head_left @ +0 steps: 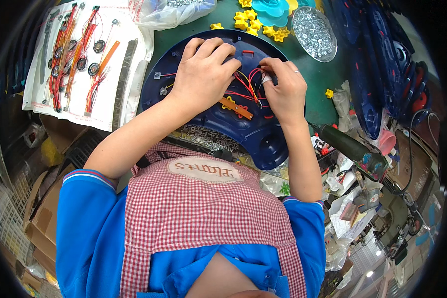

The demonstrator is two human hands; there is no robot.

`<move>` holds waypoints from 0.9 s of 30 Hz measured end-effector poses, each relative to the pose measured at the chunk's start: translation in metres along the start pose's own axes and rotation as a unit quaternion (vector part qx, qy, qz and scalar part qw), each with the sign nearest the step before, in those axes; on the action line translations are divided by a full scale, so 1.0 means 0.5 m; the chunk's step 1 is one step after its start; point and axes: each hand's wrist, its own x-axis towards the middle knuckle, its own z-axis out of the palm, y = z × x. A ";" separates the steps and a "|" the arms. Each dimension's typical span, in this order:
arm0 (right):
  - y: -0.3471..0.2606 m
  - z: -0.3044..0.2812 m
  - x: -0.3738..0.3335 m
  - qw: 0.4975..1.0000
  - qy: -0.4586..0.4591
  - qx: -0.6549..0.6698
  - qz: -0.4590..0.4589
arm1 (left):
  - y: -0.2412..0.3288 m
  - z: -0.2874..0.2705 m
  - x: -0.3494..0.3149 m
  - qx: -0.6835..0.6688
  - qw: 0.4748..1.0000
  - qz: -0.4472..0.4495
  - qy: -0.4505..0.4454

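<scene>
A dark blue curved plastic shell [270, 149] lies hollow side up before me. My left hand [201, 74] is bent over its left half, fingers curled down; whatever they hold is hidden beneath them. Over the right half, my right hand [285, 89] pinches thin red wires [253, 77] between thumb and forefinger. The wires run between both hands, with a few dark and yellow strands among them. An orange-brown circuit strip [241, 109] rests inside the shell below the wires. Left of my left hand, a small clear-capped part [158, 75] sits on a red lead.
At left, wired speaker sets [67, 59] lie on a white sheet [104, 109]. Beyond the shell are yellow star-shaped pieces [253, 22] and a bowl of screws [314, 35]. A dark green power screwdriver [342, 141] lies at right, near stacked blue shells [367, 74].
</scene>
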 end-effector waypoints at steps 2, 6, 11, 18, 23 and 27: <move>0.003 0.001 0.002 1.000 -0.021 -0.020 -0.011 | 0.001 0.001 0.000 0.005 1.000 0.005 0.010; 0.019 0.000 -0.004 1.000 -0.025 0.013 -0.006 | -0.001 0.004 0.005 0.001 1.000 0.016 0.022; 0.006 -0.037 -0.031 0.989 -0.009 -0.141 0.028 | 0.013 -0.015 0.017 0.052 0.997 0.039 -0.043; -0.022 -0.052 -0.062 0.989 0.056 -0.130 0.040 | 0.033 0.018 0.039 0.035 0.995 0.094 -0.030; -0.019 -0.062 -0.098 0.988 0.067 -0.039 0.136 | 0.004 -0.030 0.014 0.010 0.998 0.030 -0.050; -0.018 -0.034 -0.101 0.983 0.081 0.096 0.138 | -0.004 -0.010 0.004 0.007 0.998 0.052 -0.028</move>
